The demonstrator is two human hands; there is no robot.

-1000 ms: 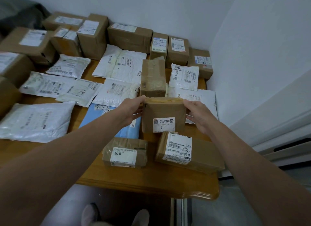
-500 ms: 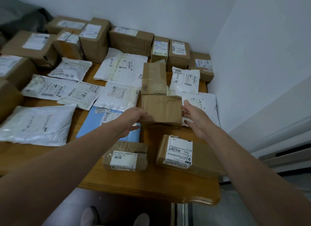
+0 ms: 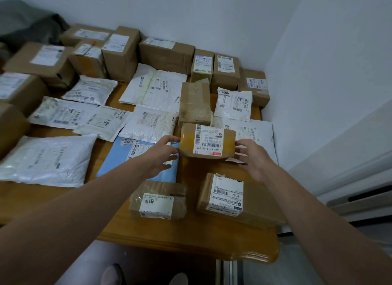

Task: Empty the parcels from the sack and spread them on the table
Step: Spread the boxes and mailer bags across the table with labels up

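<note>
A small brown cardboard box (image 3: 206, 141) with yellow tape lies with its barcode label facing up, at the right middle of the wooden table (image 3: 191, 240). My left hand (image 3: 162, 152) grips its left end, thumb on the top edge and fingers lower down. At the box's right end, the thumb and fingers of my right hand (image 3: 252, 157) hold it. Whether the box rests on the table or hovers just above it I cannot tell. Several cardboard boxes and white plastic mailers lie spread over the table.
A taped box (image 3: 158, 200) and a flat labelled box (image 3: 231, 197) sit near the front edge. An upright box (image 3: 195, 102) stands just behind the held one, a blue mailer (image 3: 131, 155) to its left. Dark grey fabric (image 3: 27, 24) lies far left. White walls close the back and right.
Between my hands the box has been turned over: its small label faced me, then a plain side, and now the barcode label faces up. It has also moved slightly away from me.
</note>
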